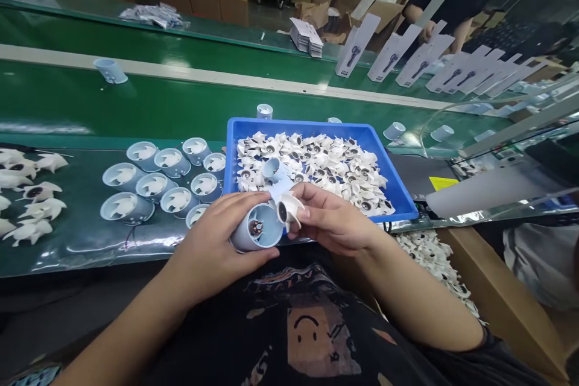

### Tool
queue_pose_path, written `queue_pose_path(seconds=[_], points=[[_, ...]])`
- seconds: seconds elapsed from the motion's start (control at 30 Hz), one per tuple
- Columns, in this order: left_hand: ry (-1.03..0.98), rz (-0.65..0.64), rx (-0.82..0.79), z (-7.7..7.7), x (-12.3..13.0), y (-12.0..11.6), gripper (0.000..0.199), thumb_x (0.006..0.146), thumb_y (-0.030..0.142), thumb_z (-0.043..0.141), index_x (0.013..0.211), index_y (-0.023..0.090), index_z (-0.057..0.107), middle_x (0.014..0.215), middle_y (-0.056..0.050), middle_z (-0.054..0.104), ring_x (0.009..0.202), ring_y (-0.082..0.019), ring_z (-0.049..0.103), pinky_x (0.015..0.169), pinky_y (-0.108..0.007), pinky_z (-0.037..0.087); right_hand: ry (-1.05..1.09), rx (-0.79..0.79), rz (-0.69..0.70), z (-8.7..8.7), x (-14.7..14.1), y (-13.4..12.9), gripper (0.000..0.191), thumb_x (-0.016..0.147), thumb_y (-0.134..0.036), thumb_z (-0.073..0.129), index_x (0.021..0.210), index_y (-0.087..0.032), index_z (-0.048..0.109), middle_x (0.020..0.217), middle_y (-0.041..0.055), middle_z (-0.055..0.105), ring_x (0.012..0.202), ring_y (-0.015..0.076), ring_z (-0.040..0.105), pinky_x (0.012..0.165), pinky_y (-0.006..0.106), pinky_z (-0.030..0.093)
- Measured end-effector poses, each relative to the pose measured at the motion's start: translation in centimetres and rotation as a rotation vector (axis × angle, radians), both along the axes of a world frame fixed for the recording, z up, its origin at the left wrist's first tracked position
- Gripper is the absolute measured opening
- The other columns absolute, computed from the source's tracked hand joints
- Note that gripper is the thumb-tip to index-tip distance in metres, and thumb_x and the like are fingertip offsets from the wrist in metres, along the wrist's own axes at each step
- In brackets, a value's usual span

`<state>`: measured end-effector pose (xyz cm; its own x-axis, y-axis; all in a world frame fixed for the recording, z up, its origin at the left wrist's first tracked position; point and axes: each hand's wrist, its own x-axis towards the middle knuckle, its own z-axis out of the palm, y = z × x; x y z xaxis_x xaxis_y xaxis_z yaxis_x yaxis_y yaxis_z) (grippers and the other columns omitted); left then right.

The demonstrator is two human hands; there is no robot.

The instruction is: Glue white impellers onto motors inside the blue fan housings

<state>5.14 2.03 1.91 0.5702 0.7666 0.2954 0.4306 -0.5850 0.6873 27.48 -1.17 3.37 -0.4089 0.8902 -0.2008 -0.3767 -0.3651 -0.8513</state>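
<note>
My left hand [226, 232] is wrapped round a light blue cylindrical fan housing [271, 230], its open mouth tilted toward me. A small motor with copper windings [256, 227] shows inside it. Between the thumb and fingers of my right hand [337, 220] is a white fan impeller [289, 211], its dark hub facing the housing, close to the housing's rim. Behind both hands a blue tray [398, 193] holds many white impellers [316, 160], and a light blue tubular part [274, 170] shows above them. Left of the tray stand several blue housings [169, 160] with white impellers inside.
Loose impellers [38, 193] lie at the far left. Beyond, a green conveyor [181, 96] carries a few housings [111, 70] and upright printed boxes [355, 51]. A cardboard box [493, 283] of impellers stands at my right. Other people's hands [427, 30] show across the line.
</note>
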Motion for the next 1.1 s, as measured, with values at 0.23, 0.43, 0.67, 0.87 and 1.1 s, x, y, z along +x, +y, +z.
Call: queue_pose_path(seconds=[0.23, 0.43, 0.67, 0.87, 1.1], points=[[0.065, -0.024, 0.369, -0.3, 1.2, -1.1, 0.035, 0.093, 0.032, 0.057, 0.122, 0.013, 0.054, 0.114, -0.014, 0.072, 0.109, -0.028, 0.068, 0.103, -0.043, 0.051, -0.989, 0.732, -0.13, 2.1, -2.3, -0.6, 0.016, 0.076, -0.012, 0.079, 0.088, -0.018, 0.07, 0.098, 0.0039, 0.055, 0.092, 0.0167, 0.055, 0.086, 0.034, 0.048], [0.04, 0.087, 0.473, -0.7, 1.2, -1.4, 0.033, 0.097, 0.031, 0.051, 0.126, 0.015, 0.047, 0.113, -0.013, 0.071, 0.109, -0.025, 0.068, 0.104, -0.04, 0.052, -0.946, 0.852, -0.145, 0.9, -2.4, -0.1, 0.018, 0.078, -0.022, 0.081, 0.096, -0.022, 0.078, 0.119, 0.0103, 0.059, 0.109, 0.0232, 0.06, 0.096, 0.042, 0.051], [0.109, -0.018, 0.344, 0.2, 0.1, -0.6, 0.051, 0.094, 0.055, 0.055, 0.132, 0.023, 0.042, 0.124, -0.011, 0.069, 0.119, -0.028, 0.064, 0.112, -0.053, 0.042, -0.964, 1.177, -0.176, 0.5, -0.6, -0.8, 0.049, 0.094, -0.061, 0.052, 0.118, -0.022, 0.07, 0.147, 0.0155, 0.049, 0.135, 0.0341, 0.048, 0.11, 0.059, 0.037], [0.265, 0.282, 0.31, 2.4, -2.1, 8.4, 0.064, 0.076, 0.067, 0.068, 0.121, 0.021, 0.063, 0.132, -0.016, 0.056, 0.127, -0.038, 0.052, 0.104, -0.055, 0.047, -0.967, 1.151, -0.499, 1.1, 2.8, -2.6, 0.027, 0.103, -0.037, 0.045, 0.093, -0.025, 0.067, 0.124, 0.004, 0.061, 0.118, 0.0167, 0.058, 0.111, 0.035, 0.039], [0.422, 0.312, 0.24, 3.5, -6.1, 23.7, 0.082, 0.075, 0.077, 0.037, 0.095, 0.002, 0.063, 0.088, -0.01, 0.068, 0.112, -0.038, 0.064, 0.079, -0.049, 0.045, -0.998, 1.197, -0.604, -0.4, 3.5, -4.4, 0.012, 0.092, -0.019, 0.057, 0.098, -0.022, 0.067, 0.127, 0.0091, 0.055, 0.114, 0.0208, 0.061, 0.097, 0.036, 0.055]])
